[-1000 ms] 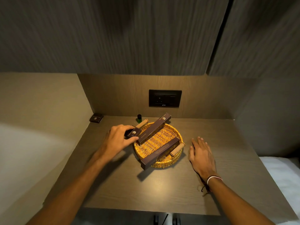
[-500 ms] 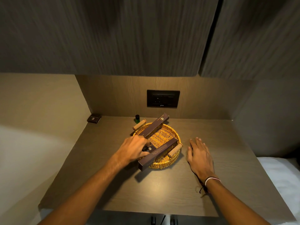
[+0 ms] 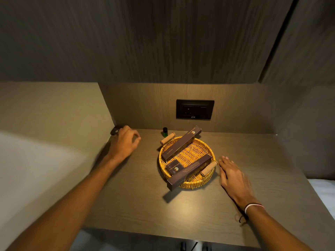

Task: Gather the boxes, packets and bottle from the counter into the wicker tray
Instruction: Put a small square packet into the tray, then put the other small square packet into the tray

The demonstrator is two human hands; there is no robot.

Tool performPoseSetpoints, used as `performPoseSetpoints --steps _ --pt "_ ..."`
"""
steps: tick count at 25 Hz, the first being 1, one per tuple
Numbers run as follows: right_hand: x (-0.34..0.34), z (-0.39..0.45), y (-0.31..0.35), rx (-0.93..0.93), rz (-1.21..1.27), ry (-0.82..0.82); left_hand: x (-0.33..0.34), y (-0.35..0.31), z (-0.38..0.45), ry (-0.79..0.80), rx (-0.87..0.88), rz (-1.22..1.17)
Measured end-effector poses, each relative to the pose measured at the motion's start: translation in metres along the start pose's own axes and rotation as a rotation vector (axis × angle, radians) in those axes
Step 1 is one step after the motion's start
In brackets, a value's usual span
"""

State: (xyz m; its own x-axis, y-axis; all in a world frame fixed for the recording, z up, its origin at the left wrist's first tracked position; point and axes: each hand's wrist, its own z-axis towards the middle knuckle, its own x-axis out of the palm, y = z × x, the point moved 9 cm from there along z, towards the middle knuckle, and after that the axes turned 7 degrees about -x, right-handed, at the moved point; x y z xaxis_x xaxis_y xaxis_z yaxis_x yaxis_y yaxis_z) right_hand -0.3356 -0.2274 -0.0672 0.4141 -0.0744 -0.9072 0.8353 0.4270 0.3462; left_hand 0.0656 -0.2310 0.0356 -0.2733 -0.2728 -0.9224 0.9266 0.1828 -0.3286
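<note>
A round wicker tray point(image 3: 209, 180) with two wooden handles sits mid-counter. Two long brown boxes lie across it: one point(image 3: 181, 145) at the back, one point(image 3: 190, 173) at the front overhanging the rim. A small dark packet point(image 3: 174, 168) rests on the front box. A small green bottle point(image 3: 165, 132) stands just behind the tray's left handle. A small dark box point(image 3: 115, 130) lies in the back left corner. My left hand point(image 3: 125, 142) hovers right beside that box, fingers curled and apart, holding nothing. My right hand point(image 3: 233, 176) lies flat on the counter right of the tray.
The wooden counter point(image 3: 181, 214) is walled on the left, back and right. A black socket plate point(image 3: 194, 109) is set in the back wall. Dark cabinets hang overhead. White bedding point(image 3: 324, 192) shows at the far right.
My left hand left the small dark packet on the front box in the tray and moved back left to the corner box. My right hand stayed put.
</note>
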Motion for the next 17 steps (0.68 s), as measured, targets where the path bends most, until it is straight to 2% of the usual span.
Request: performPoseSetpoints --steps 2,7,12,14,17 --pt "0.002 0.000 0.003 -0.033 0.014 -0.001 -0.002 0.033 0.018 0.028 -0.092 0.112" --pt "0.006 0.001 0.003 -0.033 0.026 -0.018 0.033 0.084 0.050 0.324 -0.249 0.299" --pt "0.006 0.002 -0.001 -0.026 0.035 -0.052 0.065 0.101 0.063 0.490 -0.337 0.326" --pt "0.006 0.002 -0.002 -0.024 0.037 -0.043 0.067 0.091 0.058 0.455 -0.331 0.288" --pt "0.003 0.003 0.000 -0.033 0.026 -0.044 0.048 0.061 0.047 0.211 -0.211 0.178"
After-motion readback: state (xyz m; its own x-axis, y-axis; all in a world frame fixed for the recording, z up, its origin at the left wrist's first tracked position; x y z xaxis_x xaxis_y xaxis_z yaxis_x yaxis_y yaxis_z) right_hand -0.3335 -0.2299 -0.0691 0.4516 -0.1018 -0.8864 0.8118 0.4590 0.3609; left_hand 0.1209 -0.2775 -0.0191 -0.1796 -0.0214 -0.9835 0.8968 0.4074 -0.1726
